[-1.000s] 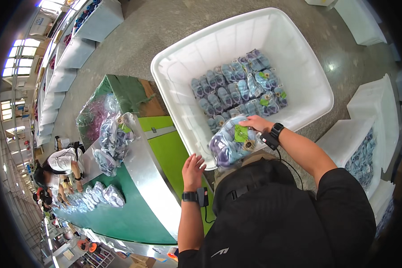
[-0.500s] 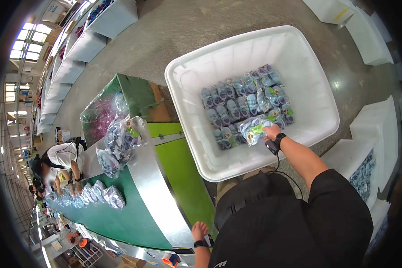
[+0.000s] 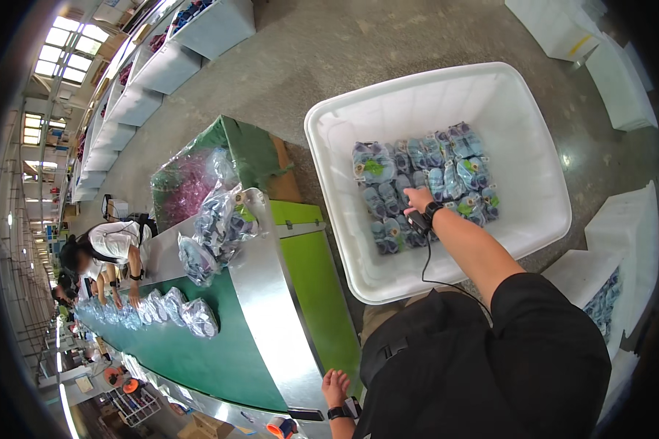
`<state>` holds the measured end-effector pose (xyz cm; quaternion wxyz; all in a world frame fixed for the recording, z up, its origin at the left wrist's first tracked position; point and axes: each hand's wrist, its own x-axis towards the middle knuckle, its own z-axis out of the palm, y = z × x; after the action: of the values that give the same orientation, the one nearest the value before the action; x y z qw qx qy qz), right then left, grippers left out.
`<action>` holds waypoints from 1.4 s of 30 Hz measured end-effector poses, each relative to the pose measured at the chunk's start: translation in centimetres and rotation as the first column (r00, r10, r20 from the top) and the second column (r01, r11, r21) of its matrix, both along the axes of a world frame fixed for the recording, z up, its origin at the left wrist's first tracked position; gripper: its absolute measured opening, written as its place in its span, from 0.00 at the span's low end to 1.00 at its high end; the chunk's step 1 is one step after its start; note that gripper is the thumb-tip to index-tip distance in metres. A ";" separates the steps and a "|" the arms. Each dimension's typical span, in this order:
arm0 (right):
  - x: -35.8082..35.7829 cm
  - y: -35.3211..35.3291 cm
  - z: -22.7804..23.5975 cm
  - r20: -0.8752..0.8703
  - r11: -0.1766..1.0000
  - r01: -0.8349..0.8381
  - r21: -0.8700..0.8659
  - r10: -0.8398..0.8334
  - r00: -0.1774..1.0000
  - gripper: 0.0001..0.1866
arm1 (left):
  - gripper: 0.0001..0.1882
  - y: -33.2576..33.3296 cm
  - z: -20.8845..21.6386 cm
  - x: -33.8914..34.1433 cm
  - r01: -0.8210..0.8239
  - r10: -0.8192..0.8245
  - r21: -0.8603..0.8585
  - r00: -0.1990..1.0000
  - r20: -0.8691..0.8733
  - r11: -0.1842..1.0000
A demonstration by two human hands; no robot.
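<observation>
A large white plastic bin (image 3: 447, 282) stands in front of me, with rows of blue-grey shoes in clear bags (image 3: 436, 183) on its bottom. Over these rows my right hand (image 3: 419, 200) reaches in, fingers bent but apart, holding nothing I can see. Beyond it, in the bin's far left corner, lies a bagged pair of shoes with a green tag (image 3: 373, 165). My left hand (image 3: 335, 386) hangs empty beside the metal edge of the conveyor (image 3: 271, 314), its fingers loosely curled and apart.
Bagged shoes (image 3: 220, 230) are heaped at the conveyor's end; others lie along its green belt (image 3: 220, 366). A co-worker (image 3: 117, 252) handles bags there. A green-covered box (image 3: 252, 157) stands beyond. White bins (image 3: 172, 66) line the far left; more (image 3: 586, 274) stand right.
The bagged pair with the green tag has left my right hand and lies in the bin's far left corner. My right hand has drawn away from it. My left hand stays beside the conveyor.
</observation>
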<state>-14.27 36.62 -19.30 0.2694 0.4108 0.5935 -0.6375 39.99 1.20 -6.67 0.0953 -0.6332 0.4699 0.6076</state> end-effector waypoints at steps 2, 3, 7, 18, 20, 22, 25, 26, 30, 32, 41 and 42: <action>1.5 1.7 0.1 -0.010 0.997 0.024 -0.069 -0.025 1.000 0.24 | 0.21 -1.6 -0.8 -1.4 0.028 -0.028 -0.008 0.999 -0.033 1.000; 2.4 3.0 -1.1 -0.024 0.998 0.017 -0.053 -0.019 1.000 0.24 | 0.21 -2.6 -1.3 -2.1 0.037 -0.037 -0.009 0.998 -0.044 0.999; 6.7 8.8 -4.5 -0.073 0.993 -0.009 -0.114 0.001 0.997 0.14 | 0.22 -7.7 -4.2 -3.7 0.074 -0.074 -0.007 0.993 -0.095 0.997; 18.5 9.3 -5.8 0.096 0.950 0.311 -0.037 -0.306 0.947 0.17 | 0.22 -30.7 -8.0 -10.1 0.136 -0.242 -0.676 0.968 -0.065 0.724; 19.1 9.4 -4.6 0.123 0.953 0.257 -0.160 -0.239 0.963 0.15 | 0.24 -35.3 -8.8 -9.6 0.131 -0.200 -0.766 0.980 0.003 0.629; 19.7 5.9 -2.1 0.084 0.956 0.287 0.061 -0.291 0.953 0.15 | 0.27 -39.5 -7.1 -11.7 0.183 -0.211 -0.825 0.974 0.080 0.534; 20.1 4.3 -1.8 0.057 0.974 0.191 0.122 -0.199 0.978 0.20 | 0.30 -45.3 -4.1 -13.8 0.288 -0.267 -0.913 0.940 0.211 0.291; 20.0 3.7 -1.3 0.031 0.978 0.179 0.106 -0.183 0.983 0.19 | 0.32 -47.1 -3.4 -14.4 0.327 -0.293 -0.894 0.926 0.239 0.305; 19.1 0.7 0.5 -0.013 0.989 0.084 0.121 -0.083 0.996 0.17 | 0.38 -53.0 -3.9 -14.5 0.414 -0.258 -0.890 0.896 0.361 0.193; 19.0 0.3 1.9 0.001 0.993 0.046 0.109 -0.046 0.999 0.15 | 0.41 -53.6 -2.6 -16.5 0.500 -0.235 -0.838 0.861 0.452 0.220; 17.4 -1.5 4.9 -0.055 0.937 -0.198 0.288 0.223 0.973 0.16 | 0.58 -53.8 -5.1 -17.3 0.458 -0.295 -0.647 0.889 0.351 0.609; 17.1 -1.9 4.8 -0.053 0.938 -0.215 0.273 0.238 0.970 0.17 | 0.56 -53.4 -5.5 -16.5 0.460 -0.285 -0.644 0.887 0.364 0.611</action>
<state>2.85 34.71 -14.51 0.2582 0.3445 0.7277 -0.5339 23.45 -52.23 -12.20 0.0191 -0.5711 0.7761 0.2668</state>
